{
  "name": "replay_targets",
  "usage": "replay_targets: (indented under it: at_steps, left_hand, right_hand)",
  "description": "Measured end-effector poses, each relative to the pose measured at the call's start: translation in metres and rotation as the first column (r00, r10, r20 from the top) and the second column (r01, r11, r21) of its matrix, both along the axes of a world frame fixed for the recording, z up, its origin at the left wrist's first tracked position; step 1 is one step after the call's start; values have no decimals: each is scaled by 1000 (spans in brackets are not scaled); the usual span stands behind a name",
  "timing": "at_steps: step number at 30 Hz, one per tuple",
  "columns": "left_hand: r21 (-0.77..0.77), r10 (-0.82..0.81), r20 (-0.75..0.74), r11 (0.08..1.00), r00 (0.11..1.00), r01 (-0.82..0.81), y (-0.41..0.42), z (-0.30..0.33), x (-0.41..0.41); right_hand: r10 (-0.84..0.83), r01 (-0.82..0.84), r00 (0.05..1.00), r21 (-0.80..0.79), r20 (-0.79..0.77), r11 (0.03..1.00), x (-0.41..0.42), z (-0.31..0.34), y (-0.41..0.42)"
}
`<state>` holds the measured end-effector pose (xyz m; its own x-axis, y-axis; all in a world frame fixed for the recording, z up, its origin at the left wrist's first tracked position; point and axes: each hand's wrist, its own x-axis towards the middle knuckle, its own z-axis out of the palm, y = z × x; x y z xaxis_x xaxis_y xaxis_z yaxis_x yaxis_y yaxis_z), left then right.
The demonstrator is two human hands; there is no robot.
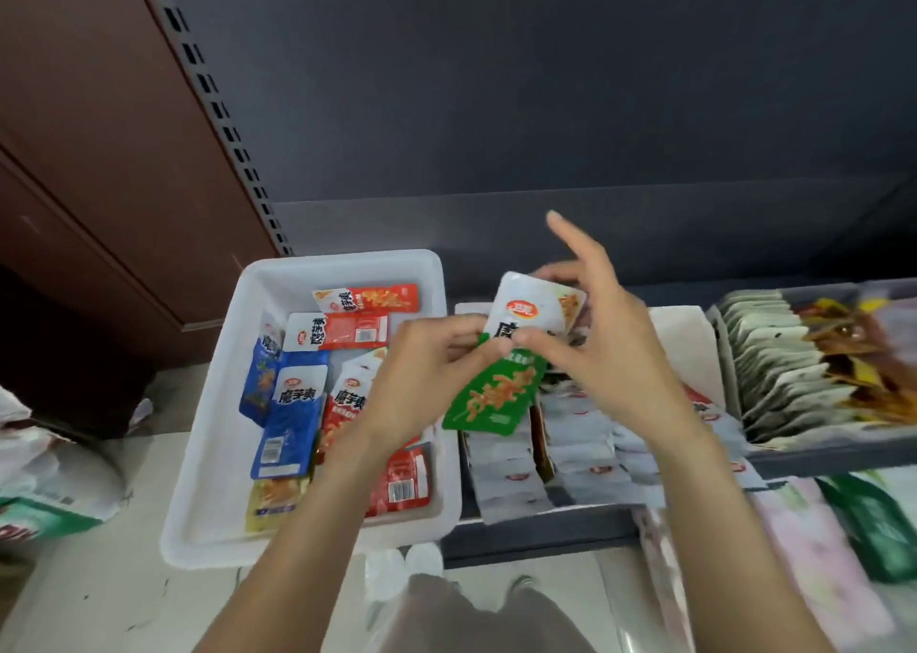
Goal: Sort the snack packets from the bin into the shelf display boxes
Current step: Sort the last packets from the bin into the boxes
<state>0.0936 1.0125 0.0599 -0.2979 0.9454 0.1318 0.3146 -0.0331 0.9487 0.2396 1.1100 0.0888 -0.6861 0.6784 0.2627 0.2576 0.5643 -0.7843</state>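
Observation:
A white bin (208,454) on the left holds several red, blue and yellow snack packets (290,404). Both hands are raised just right of it, above a display box (541,533) packed with upright white-topped packets. My left hand (422,374) pinches a green packet (491,394) by its upper edge. My right hand (605,339) pinches a white-topped packet (533,307) that overlaps the green one, with its index finger pointing up.
A second display box (784,449) at the right holds rows of upright packets. The dark shelf back panel (546,106) rises behind. Bags (44,483) lie on the floor at the left, and more packaged goods (843,528) sit at the lower right.

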Motion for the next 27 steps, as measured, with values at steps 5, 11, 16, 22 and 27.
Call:
replay_targets:
  at_steps: [5, 11, 16, 22, 27]
  left_hand:
    - [150, 130, -98, 982, 987, -114, 64, -2, 45]
    - [-165, -136, -760, 986, 635, 13, 125, -43, 72]
    - [-319, -295, -871, 948, 392, 6, 134, -65, 85]
    - [-221, -236, -886, 972, 399, 85, 121, -75, 91]
    - [-162, -196, -884, 980, 424, 114, 123, -77, 89]
  right_hand:
    - [-245, 245, 970, 92, -13, 965, 70, 7, 46]
    - [-457, 465, 825, -59, -332, 883, 134, -8, 99]
    - [-402, 423, 814, -48, -420, 905, 134, -11, 117]
    - [-252, 277, 951, 131, -179, 952, 100, -35, 144]
    - [-127, 42, 963, 332, 239, 942, 69, -67, 141]
